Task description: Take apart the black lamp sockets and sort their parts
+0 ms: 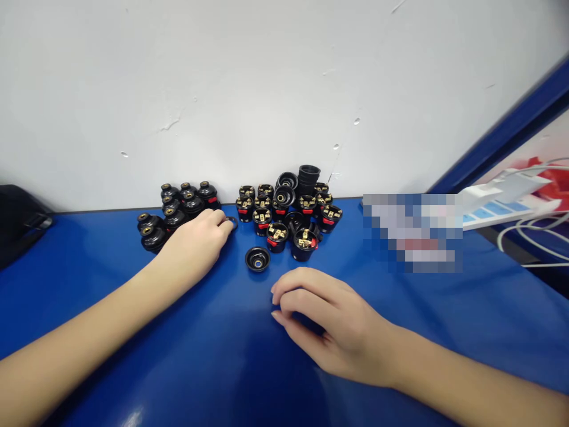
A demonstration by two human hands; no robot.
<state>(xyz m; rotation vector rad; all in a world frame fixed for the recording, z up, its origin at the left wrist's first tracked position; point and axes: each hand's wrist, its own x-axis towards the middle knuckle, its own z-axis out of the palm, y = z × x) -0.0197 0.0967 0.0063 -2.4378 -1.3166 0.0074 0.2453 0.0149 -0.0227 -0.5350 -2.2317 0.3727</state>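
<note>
My left hand [200, 234] reaches to the back of the blue table, its fingertips closed on a black ring [233, 223]; part of the ring is hidden by the fingers. Beside it stand several black domed lamp sockets [171, 204] with brass holes on top, some showing red pieces. My right hand [331, 320] rests in front, loosely curled, thumb and fingertips a little apart with nothing visible between them. Just beyond it lies a black socket cap [258, 259], hollow side up. Several black socket bodies [278, 236] with brass contacts and red pieces stand behind.
A stack of black rings [309, 178] stands near the white wall [267, 89]. To the right are a pixelated patch [413, 231], a white power strip [493, 210] and white cables [524, 237]. A black cloth-like item [22, 222] lies at the left edge.
</note>
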